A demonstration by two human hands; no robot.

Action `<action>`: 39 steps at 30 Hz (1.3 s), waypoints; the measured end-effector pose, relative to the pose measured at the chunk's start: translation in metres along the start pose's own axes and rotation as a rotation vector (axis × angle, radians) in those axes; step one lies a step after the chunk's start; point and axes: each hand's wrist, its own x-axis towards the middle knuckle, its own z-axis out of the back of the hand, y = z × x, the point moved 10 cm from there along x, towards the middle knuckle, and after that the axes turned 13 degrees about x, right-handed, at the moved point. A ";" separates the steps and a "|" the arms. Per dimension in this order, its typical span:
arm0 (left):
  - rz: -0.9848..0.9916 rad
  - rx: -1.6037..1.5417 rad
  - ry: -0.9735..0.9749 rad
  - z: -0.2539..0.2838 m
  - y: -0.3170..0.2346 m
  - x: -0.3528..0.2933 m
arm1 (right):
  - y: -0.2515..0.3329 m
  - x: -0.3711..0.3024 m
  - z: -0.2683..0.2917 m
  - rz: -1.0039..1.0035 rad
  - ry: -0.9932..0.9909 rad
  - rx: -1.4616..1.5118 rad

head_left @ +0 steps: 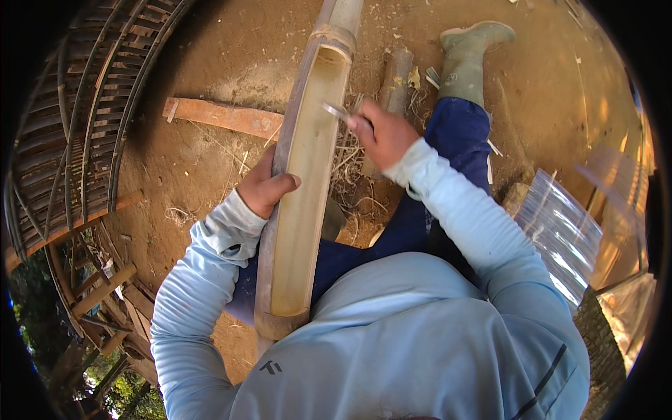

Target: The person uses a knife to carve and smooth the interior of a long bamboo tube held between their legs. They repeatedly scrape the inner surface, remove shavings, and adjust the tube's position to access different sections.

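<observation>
Bamboo [305,175] apparently within left fingers [283,185]

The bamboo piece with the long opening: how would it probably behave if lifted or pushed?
The bamboo piece is likely stiff, running nearly straight over its visible length. It is probably light for its size, because the opening shows a hollow inside. It might roll or rock if pushed, since its near end looks rounded.
</observation>
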 end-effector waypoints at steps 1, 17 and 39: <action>0.012 -0.046 0.030 -0.005 -0.003 0.000 | -0.004 0.009 0.008 0.055 -0.076 -0.053; -0.018 0.064 -0.045 0.009 0.014 0.003 | -0.002 0.022 0.004 0.145 -0.051 0.033; -0.050 0.062 -0.059 0.011 0.012 0.006 | -0.005 0.012 -0.002 0.032 -0.046 0.036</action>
